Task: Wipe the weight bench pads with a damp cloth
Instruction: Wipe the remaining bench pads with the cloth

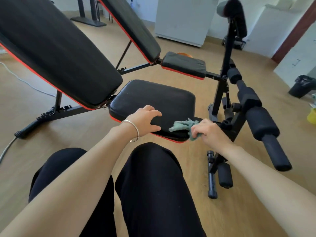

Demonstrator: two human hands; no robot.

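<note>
Spread and lightly bent, the fingers of the left hand (pixel 145 119) rested on the near edge of the black seat pad (pixel 153 98), gripping nothing; a silver bangle (pixel 135 131) circled that wrist. To its right, the right hand (pixel 211 131) was curled tightly around a crumpled green cloth (pixel 185 126), which lay on the pad's near right corner and partly hung over its red-trimmed edge.

At far left a white cable (pixel 22 79) trailed over the wooden floor (pixel 95 40). The inclined backrest pad (pixel 56 53), black with red piping, rose from the seat's left end and filled the upper left. Behind it stood a second bench (pixel 131 26) of the same make, its own small seat (pixel 183 65) just beyond the first. A white cabinet (pixel 184 19) stood against the far wall. Right of the seat, a black upright post (pixel 225 53) carried a padded top, and foam rollers (pixel 261 124) stuck out from the frame close beside the right hand. A black bin (pixel 301 86) sat near the right wall. The person's knees in black trousers (pixel 153 185) filled the foreground.
</note>
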